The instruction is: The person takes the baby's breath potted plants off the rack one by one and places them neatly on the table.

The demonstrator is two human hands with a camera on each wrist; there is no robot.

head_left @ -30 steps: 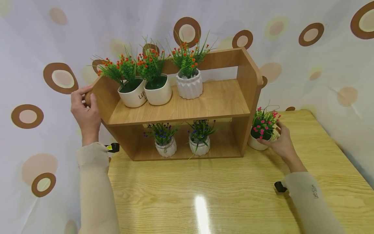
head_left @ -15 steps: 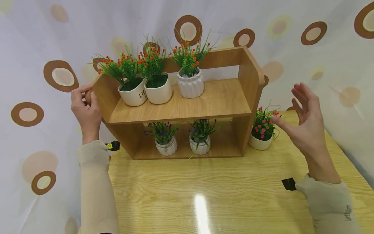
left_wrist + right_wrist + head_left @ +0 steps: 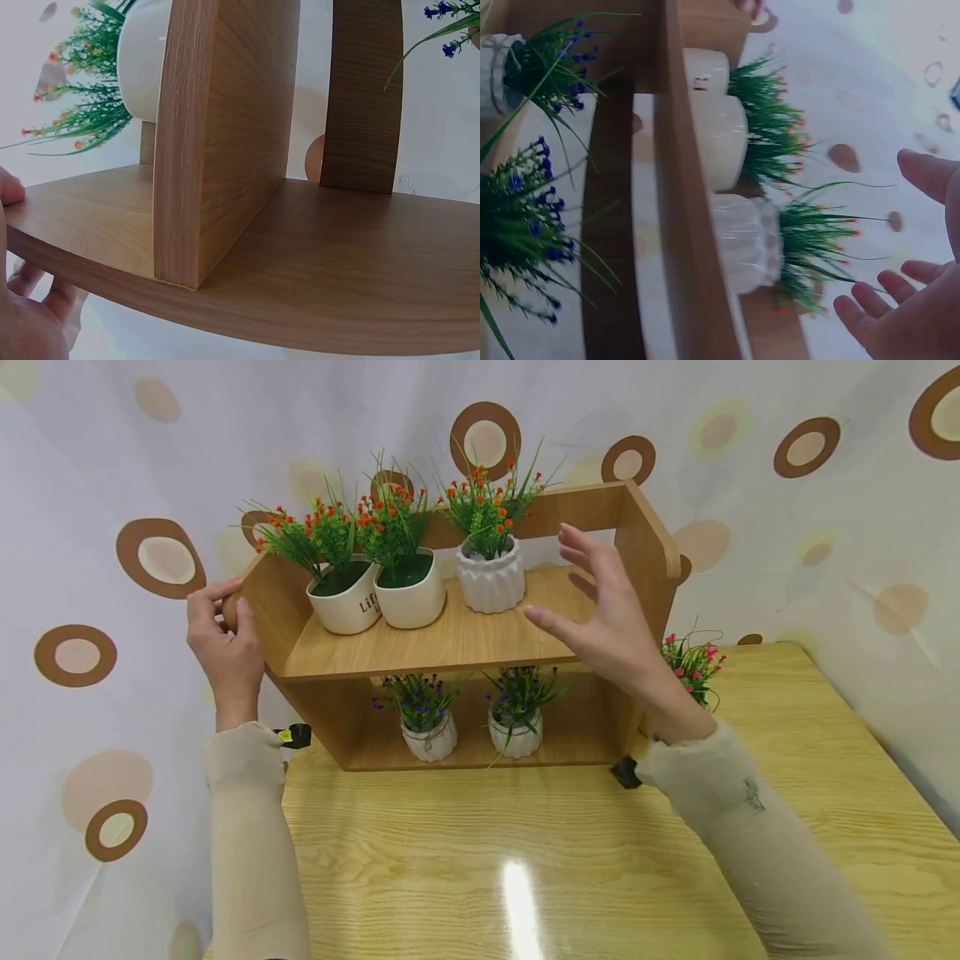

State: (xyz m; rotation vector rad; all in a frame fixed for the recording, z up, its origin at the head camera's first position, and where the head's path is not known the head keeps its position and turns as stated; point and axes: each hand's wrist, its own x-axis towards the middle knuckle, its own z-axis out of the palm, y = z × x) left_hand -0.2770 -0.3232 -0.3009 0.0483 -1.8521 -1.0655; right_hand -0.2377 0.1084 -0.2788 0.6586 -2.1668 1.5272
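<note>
A two-tier wooden shelf (image 3: 360, 656) stands on the table. My left hand (image 3: 225, 647) grips the upper edge of its left side panel, thumb on one face and fingers on the other, as the left wrist view shows on the panel (image 3: 82, 214). My right hand (image 3: 611, 618), fingers spread and holding nothing, hovers before the upper tier, just right of a ribbed white pot (image 3: 492, 583) with orange-flowered greenery. Further left on that tier sit two smooth white pots, one lettered (image 3: 341, 612) and one plain-sided (image 3: 411, 600), both with orange-flowered plants.
Two small white pots with blue flowers, one left (image 3: 431, 739) and one right (image 3: 516, 735), stand on the lower tier. On the table right of the shelf is a pink-flowered plant (image 3: 692, 670), its pot mostly hidden behind my right forearm. A patterned curtain (image 3: 840, 527) hangs behind.
My right hand has let go of the pink-flowered pot beside the shelf, lifted away, and swung left in front of the upper tier. The left hand keeps its grip on the side panel.
</note>
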